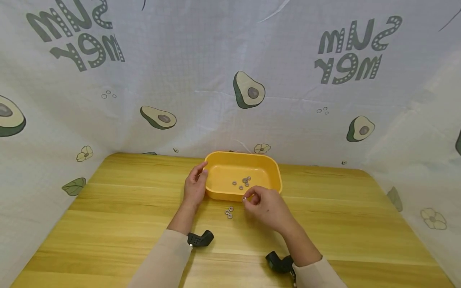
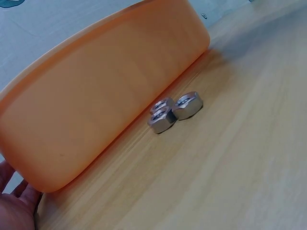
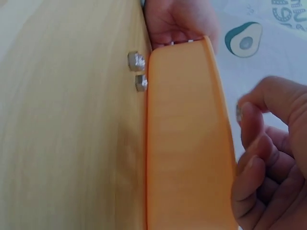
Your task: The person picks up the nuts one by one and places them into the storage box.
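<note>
A yellow plastic tray, orange-looking in both wrist views, stands on the table with several metal hex nuts on its floor. My left hand rests against the tray's left end from outside, the fingers touching its wall. Thumb and index finger of my right hand pinch one small nut just above the front rim. Three more hex nuts lie close together on the tabletop before the tray's front wall. In the right wrist view, only part of that group shows.
The wooden table reaches out to both sides of the tray. Behind it hangs a pale cloth printed with avocados. Black devices are strapped to both wrists and stick out inward over the table.
</note>
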Demonstrator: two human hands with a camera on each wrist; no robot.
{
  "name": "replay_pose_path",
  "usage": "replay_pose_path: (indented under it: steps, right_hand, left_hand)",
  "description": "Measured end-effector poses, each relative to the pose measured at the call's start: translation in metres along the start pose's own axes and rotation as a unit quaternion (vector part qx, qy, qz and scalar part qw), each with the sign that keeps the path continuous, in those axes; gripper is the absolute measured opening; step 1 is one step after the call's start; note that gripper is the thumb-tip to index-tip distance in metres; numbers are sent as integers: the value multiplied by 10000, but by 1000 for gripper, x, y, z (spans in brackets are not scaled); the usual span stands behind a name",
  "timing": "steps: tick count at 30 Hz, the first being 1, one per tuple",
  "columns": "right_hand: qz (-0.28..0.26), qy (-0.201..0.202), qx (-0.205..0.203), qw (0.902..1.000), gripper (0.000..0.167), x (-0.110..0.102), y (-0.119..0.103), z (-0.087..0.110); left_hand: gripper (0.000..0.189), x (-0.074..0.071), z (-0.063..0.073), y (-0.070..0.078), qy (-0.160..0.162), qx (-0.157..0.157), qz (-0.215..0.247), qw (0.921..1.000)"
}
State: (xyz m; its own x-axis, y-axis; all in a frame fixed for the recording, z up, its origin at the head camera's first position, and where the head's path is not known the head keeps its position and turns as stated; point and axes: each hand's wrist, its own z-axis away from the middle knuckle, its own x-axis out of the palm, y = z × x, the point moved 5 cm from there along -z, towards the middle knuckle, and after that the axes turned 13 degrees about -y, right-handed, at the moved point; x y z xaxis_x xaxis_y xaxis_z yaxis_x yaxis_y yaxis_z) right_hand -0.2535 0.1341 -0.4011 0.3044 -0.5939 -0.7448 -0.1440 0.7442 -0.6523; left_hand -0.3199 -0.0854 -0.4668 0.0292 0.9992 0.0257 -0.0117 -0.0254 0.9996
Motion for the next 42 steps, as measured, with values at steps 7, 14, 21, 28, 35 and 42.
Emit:
replay_pose_path:
  steps: [7,14,21,28,35,42]
  right_hand:
    - [138,385,-20,9992,15,-11,2,-8]
    - [411,330,-28,9986,18,-22,3,-29]
    - [642,165,-33,9978,18,-24,4,-54]
    - [637,-129,85,9978,17,-17,6,-75]
    - [452,-450,277,9976,18,-11,5,-92]
    - [112,-587,270,9978,17,-6,3,-101]
  left_hand:
    - [37,0,1,0,8,69,-23,10000]
    - [37,0,0,0,44,58,-15,10000]
    - [36,0,-1,0,68,76,55,9999]
    - [36,-1,-1,1,78,112,71,9999]
    - [36,-1,-3,-1,82,98,26,9999]
    - [36,0,-2,0,81,109,71,9999]
